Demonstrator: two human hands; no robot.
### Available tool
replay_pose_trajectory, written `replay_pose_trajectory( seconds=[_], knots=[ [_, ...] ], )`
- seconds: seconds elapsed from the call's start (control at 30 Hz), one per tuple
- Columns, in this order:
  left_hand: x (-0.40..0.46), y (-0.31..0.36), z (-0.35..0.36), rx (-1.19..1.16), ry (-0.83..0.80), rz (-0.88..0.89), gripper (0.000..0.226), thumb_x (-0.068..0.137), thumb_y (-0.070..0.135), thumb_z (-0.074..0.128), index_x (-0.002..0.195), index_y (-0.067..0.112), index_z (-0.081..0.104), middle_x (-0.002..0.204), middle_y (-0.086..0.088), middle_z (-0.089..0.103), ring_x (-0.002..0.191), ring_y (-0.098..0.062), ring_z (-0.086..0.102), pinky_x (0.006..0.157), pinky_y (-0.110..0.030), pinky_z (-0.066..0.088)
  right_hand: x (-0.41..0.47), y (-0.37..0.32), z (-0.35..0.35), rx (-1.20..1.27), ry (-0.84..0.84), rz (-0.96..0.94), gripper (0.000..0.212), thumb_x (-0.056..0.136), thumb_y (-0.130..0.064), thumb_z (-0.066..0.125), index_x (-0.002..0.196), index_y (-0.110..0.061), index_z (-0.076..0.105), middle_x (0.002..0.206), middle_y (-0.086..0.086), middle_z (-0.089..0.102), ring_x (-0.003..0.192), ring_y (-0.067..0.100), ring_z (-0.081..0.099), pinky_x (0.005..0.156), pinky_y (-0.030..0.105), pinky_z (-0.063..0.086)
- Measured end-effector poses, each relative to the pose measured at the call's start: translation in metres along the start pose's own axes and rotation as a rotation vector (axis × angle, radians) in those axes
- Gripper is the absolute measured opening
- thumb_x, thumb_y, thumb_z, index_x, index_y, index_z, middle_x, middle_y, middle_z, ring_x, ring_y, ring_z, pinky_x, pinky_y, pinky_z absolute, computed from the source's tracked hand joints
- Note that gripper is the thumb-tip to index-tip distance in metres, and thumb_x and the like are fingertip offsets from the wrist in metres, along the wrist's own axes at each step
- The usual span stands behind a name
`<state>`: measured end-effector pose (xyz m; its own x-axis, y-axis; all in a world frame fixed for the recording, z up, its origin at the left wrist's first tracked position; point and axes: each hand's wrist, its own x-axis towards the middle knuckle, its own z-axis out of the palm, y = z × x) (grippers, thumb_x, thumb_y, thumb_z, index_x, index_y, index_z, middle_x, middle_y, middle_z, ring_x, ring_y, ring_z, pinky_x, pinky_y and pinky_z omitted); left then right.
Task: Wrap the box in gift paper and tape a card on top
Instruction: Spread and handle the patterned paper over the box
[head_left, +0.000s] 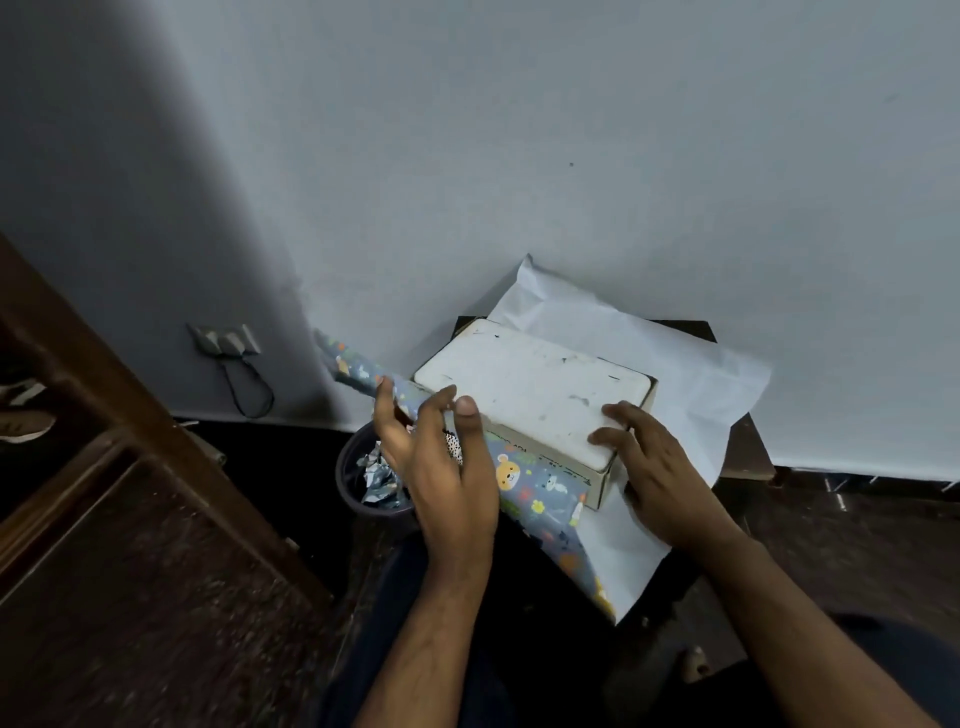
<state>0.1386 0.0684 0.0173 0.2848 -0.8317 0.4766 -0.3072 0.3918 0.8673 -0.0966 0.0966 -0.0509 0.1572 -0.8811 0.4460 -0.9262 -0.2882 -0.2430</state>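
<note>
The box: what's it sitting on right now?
The box rests on the gift paper, white side up, with the printed side folded up against its left edge. A dark stand shows beneath the paper; its top is mostly covered.

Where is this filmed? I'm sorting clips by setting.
Probably a room at home, in a corner: a plain painted wall with a wall socket, a small bin of paper scraps, and a low stool as worktop.

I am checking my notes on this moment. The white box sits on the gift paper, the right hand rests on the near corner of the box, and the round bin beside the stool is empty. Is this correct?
One detail is wrong: the bin is not empty; the head view shows crumpled paper scraps inside it. The rest stands: the white box sits on the gift paper, and the right hand rests on its near corner.
</note>
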Motion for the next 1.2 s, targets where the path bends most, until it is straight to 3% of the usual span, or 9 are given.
replay_pose_trajectory(
  seconds=[0.23, 0.3, 0.37, 0.47, 0.57, 0.67, 0.9, 1.07, 1.2],
  knots=[
    [0.010, 0.015, -0.012, -0.094, 0.139, -0.159, 0.051, 0.096, 0.019, 0.069, 0.144, 0.017, 0.050, 0.154, -0.011, 0.026, 0.118, 0.020, 0.042, 0.091, 0.003, 0.033, 0.011, -0.027, -0.010, 0.298, 0.319, 0.294, 0.032, 0.093, 0.004, 0.058, 0.114, -0.019, 0.064, 0.129, 0.000, 0.048, 0.124, 0.017, 0.045, 0.099, 0.036, 0.045],
    [0.011, 0.016, -0.012, -0.105, 0.159, -0.216, 0.065, 0.091, 0.014, 0.074, 0.148, 0.024, 0.045, 0.149, -0.010, 0.029, 0.106, 0.000, 0.056, 0.086, 0.001, 0.036, 0.012, -0.039, -0.007, 0.462, 0.372, 0.519, 0.033, 0.100, -0.024, 0.061, 0.132, -0.020, 0.053, 0.134, -0.001, 0.040, 0.126, 0.015, 0.046, 0.101, 0.037, 0.046],
    [0.012, 0.017, -0.011, -0.088, 0.166, -0.250, 0.077, 0.086, 0.006, 0.074, 0.152, 0.024, 0.039, 0.145, -0.009, 0.030, 0.098, -0.017, 0.060, 0.081, 0.002, 0.037, 0.014, -0.048, -0.005, 0.706, 0.312, 0.815, 0.062, 0.095, -0.053, 0.059, 0.145, -0.023, 0.038, 0.146, 0.003, 0.034, 0.131, 0.018, 0.045, 0.105, 0.039, 0.044],
    [0.013, 0.020, -0.010, -0.111, 0.173, -0.348, 0.084, 0.085, 0.002, 0.069, 0.156, 0.018, 0.027, 0.144, -0.013, 0.029, 0.093, -0.013, 0.058, 0.072, 0.001, 0.040, 0.015, -0.050, -0.005, 0.970, 0.252, 1.083, 0.092, 0.079, -0.074, 0.059, 0.150, -0.023, 0.030, 0.150, 0.009, 0.036, 0.131, 0.028, 0.049, 0.098, 0.048, 0.053],
    [0.020, 0.015, -0.014, -0.124, 0.174, -0.480, 0.086, 0.083, 0.011, 0.069, 0.153, 0.021, 0.022, 0.137, -0.007, 0.026, 0.098, -0.019, 0.058, 0.090, -0.022, 0.052, 0.018, -0.054, -0.010, 1.154, 0.201, 1.166, 0.097, 0.075, -0.070, 0.069, 0.150, -0.029, 0.023, 0.140, 0.009, 0.046, 0.115, 0.030, 0.061, 0.074, 0.041, 0.060],
    [0.031, 0.002, -0.026, -0.117, 0.211, -0.596, 0.083, 0.069, 0.024, 0.064, 0.145, 0.022, 0.030, 0.131, -0.009, 0.033, 0.114, -0.032, 0.053, 0.098, -0.044, 0.053, 0.018, -0.057, -0.006, 1.279, 0.096, 1.253, 0.086, 0.088, -0.051, 0.072, 0.151, -0.030, 0.017, 0.111, 0.006, 0.061, 0.104, 0.030, 0.065, 0.087, 0.047, 0.057],
    [0.036, -0.023, -0.053, -0.281, 0.191, -0.760, 0.050, 0.087, -0.009, 0.055, 0.135, 0.000, 0.044, 0.122, -0.020, 0.064, 0.082, -0.019, 0.063, 0.051, -0.019, 0.051, 0.017, -0.063, -0.003, 1.336, -0.042, 1.257, 0.054, 0.090, -0.040, 0.068, 0.128, -0.007, 0.051, 0.085, 0.009, 0.061, 0.083, 0.027, 0.051, 0.063, 0.033, 0.053],
    [0.035, -0.024, -0.064, -0.247, 0.169, -0.737, 0.048, 0.090, -0.013, 0.043, 0.135, 0.003, 0.039, 0.105, -0.003, 0.059, 0.081, -0.009, 0.058, 0.050, -0.012, 0.049, 0.007, -0.078, -0.001, 1.401, -0.148, 1.220, 0.050, 0.081, -0.041, 0.073, 0.115, -0.007, 0.056, 0.094, 0.015, 0.050, 0.088, 0.031, 0.044, 0.061, 0.035, 0.053],
    [0.034, -0.028, -0.074, -0.214, 0.135, -0.740, 0.031, 0.086, -0.011, 0.048, 0.115, 0.000, 0.054, 0.102, -0.014, 0.067, 0.079, -0.019, 0.063, 0.047, -0.015, 0.047, -0.003, -0.088, -0.001, 1.397, -0.131, 1.210, 0.063, 0.074, -0.041, 0.076, 0.122, -0.007, 0.054, 0.095, 0.014, 0.048, 0.088, 0.031, 0.044, 0.062, 0.037, 0.055]
  ],
)
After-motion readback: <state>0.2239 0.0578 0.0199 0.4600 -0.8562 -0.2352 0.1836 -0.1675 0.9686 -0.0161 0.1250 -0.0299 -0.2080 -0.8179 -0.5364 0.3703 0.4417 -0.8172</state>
